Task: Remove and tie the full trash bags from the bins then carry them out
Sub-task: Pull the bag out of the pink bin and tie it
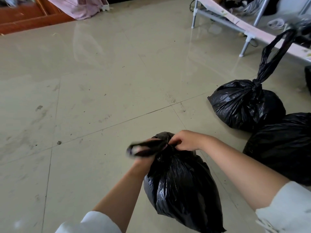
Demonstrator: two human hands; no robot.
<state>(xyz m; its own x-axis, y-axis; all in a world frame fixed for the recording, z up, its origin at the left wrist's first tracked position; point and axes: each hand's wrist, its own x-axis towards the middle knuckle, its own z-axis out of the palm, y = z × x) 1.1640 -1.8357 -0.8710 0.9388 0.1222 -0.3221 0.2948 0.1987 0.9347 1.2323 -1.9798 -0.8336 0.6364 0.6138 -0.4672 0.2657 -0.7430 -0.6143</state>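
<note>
While both forearms reach in from the bottom edge, a full black trash bag point(181, 190) stands on the tiled floor point(84, 98) at lower centre of the frame, its neck gathered into a bunch at the top. The right hand point(186, 140) is curled closed on that gathered neck, fingers pinching the plastic at the knot. The left hand point(144, 158) sits just left of the neck and is mostly hidden behind a black handle loop point(143, 147), which is smeared by motion blur; it seems closed around the loop, though the exact hold is hard to tell. Pale sleeves point(286, 212) are pushed up both arms.

At right of the frame a second black bag point(244, 106) rests on the floor, already knotted, its long handles point(276, 52) standing up toward the upper right. Just below it, touching it, lies a third black bag point(282, 148), cut off by the right edge. A grey metal frame point(245, 37) with a patterned cloth crosses the upper right corner. Reddish wooden furniture point(25, 17) and pink fabric point(79, 7) fill the upper left.
</note>
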